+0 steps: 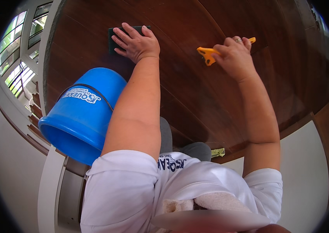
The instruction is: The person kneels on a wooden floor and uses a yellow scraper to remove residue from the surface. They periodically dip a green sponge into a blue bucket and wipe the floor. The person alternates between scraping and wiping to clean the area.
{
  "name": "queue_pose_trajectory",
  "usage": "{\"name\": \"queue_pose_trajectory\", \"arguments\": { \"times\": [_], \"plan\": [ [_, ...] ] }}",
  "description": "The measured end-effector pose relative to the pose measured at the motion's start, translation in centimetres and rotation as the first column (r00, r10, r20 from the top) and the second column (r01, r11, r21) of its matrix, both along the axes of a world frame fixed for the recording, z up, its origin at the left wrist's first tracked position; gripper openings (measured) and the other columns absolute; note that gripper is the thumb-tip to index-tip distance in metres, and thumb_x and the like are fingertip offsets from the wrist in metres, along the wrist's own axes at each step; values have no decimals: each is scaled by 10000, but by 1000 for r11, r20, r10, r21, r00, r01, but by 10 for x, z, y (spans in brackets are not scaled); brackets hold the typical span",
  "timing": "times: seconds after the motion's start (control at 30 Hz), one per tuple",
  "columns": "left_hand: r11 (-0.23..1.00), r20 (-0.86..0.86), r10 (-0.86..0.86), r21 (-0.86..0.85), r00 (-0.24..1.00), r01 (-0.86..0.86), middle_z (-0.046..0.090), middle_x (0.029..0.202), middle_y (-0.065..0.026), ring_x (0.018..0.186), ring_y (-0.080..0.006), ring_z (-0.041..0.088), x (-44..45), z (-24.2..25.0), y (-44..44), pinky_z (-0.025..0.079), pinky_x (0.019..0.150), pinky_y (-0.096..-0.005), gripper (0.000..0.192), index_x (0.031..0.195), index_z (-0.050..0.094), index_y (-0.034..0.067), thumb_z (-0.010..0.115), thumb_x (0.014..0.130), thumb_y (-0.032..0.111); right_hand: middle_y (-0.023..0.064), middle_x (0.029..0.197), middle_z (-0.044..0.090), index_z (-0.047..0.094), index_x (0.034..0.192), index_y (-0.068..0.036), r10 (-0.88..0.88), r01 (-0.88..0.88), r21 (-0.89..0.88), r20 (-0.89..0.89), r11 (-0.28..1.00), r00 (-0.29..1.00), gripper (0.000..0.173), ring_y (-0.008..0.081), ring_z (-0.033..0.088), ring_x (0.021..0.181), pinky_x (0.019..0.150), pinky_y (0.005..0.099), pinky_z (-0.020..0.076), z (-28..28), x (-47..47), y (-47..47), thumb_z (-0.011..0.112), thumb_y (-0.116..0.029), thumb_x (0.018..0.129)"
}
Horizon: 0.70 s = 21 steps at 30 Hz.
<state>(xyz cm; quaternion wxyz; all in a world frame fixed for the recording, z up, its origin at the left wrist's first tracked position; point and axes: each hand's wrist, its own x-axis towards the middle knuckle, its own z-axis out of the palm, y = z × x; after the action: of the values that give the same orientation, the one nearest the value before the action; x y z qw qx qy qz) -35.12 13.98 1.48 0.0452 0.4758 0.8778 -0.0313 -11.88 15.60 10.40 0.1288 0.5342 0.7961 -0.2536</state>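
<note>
My left hand (137, 43) lies flat on a dark green scouring pad (112, 43) on the dark wooden plank floor (179, 84). Its fingers are spread over the pad, and the pad's left side and top edge show past them. In my right hand (236, 59) is an orange-yellow hand scraper (206, 54). The scraper's wide head points left, low over the boards, and its handle end sticks out beyond my fingers. Whether its blade touches the wood, I cannot tell. Left of my left forearm is a blue plastic bucket (94, 87) with a dark handle and a printed sticker.
Along the left, the floor ends at a grey edge (50, 46), with wooden stair treads (35, 121) and windows (13, 43) beyond. A yellow-green packet or cloth (218, 152) lies near my knees. White wall panels (304, 163) stand at lower right.
</note>
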Motion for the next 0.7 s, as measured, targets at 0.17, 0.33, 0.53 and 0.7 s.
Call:
{"name": "queue_pose_trajectory", "arguments": {
  "times": [0.17, 0.33, 0.53, 0.7],
  "plan": [
    [1000, 17, -4, 7, 1000, 4, 142, 1422, -179, 1324, -346, 121, 0, 2, 1, 149, 1030, -557, 589, 1367, 223, 83, 352, 883, 392, 19, 812, 544, 672, 841, -198, -51, 51, -6, 54, 999, 997, 170, 218, 499, 960, 950, 468, 271, 5, -8, 15, 617, -335, 756],
    [1000, 50, 2, 6, 999, -2, 137, 1420, -195, 1322, -364, 112, 0, 4, 2, 156, 1022, -569, 595, 1364, 229, 66, 354, 875, 380, 12, 818, 555, 678, 834, -197, -73, 67, 151, 36, 986, 997, 186, 216, 500, 976, 957, 465, 255, -2, -13, 26, 597, -351, 767],
    [1000, 43, -5, 17, 999, 4, 146, 1417, -196, 1321, -369, 113, 0, 4, 1, 157, 1021, -572, 595, 1362, 233, 66, 361, 872, 378, 18, 833, 555, 677, 835, -193, -29, 27, 92, 18, 995, 999, 184, 222, 491, 992, 961, 458, 261, -10, -18, 31, 586, -340, 774],
    [1000, 30, 5, 23, 1000, -5, 158, 1417, -186, 1317, -357, 139, 0, 3, 1, 164, 1018, -569, 591, 1364, 239, 92, 379, 871, 389, 1, 826, 567, 682, 861, -229, -149, 93, 299, 167, 950, 975, 199, 217, 493, 951, 895, 449, 273, -18, 14, 60, 576, -374, 775]
  ]
}}
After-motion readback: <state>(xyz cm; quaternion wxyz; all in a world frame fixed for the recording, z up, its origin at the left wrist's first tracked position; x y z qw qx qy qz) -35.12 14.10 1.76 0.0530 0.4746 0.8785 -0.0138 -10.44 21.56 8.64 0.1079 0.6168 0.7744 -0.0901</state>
